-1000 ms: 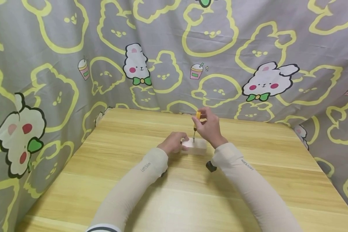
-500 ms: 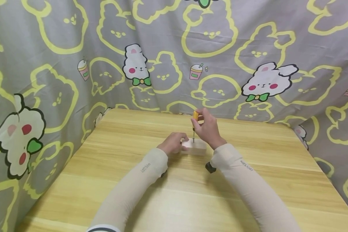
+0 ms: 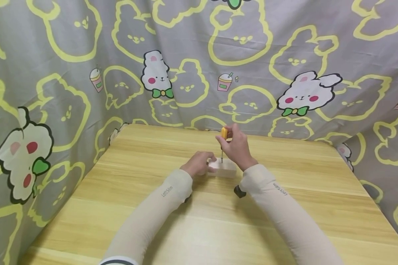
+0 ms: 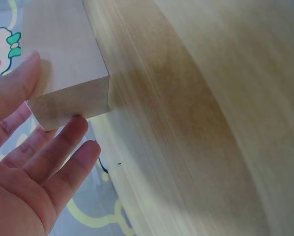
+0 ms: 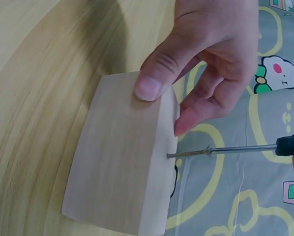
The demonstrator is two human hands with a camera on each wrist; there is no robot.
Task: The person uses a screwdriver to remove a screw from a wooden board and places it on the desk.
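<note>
A pale wooden block (image 3: 228, 170) rests on the table in the head view. My left hand (image 3: 198, 163) holds its left end, thumb on one face and fingers at the opposite side. My right hand (image 3: 238, 145) pinches the yellow handle of a screwdriver (image 3: 224, 133), which stands nearly upright over the block. In the right wrist view, the screwdriver's shaft (image 5: 245, 148) meets the head of a screw (image 5: 190, 153). The screw's point is in the block's narrow face, with most of its thread showing. Only the block's end (image 4: 71, 101) and a broad side appear in the left wrist view.
The wood-grain table (image 3: 199, 232) spreads around both arms. A grey curtain (image 3: 192, 48) with yellow cartoon outlines hangs behind and along the sides. A small black object (image 3: 240, 191) sits under the right sleeve's cuff.
My right hand has shifted slightly left and its thumb has moved across the handle. The screwdriver leans a little less to the right. Left hand and block stay in place.
</note>
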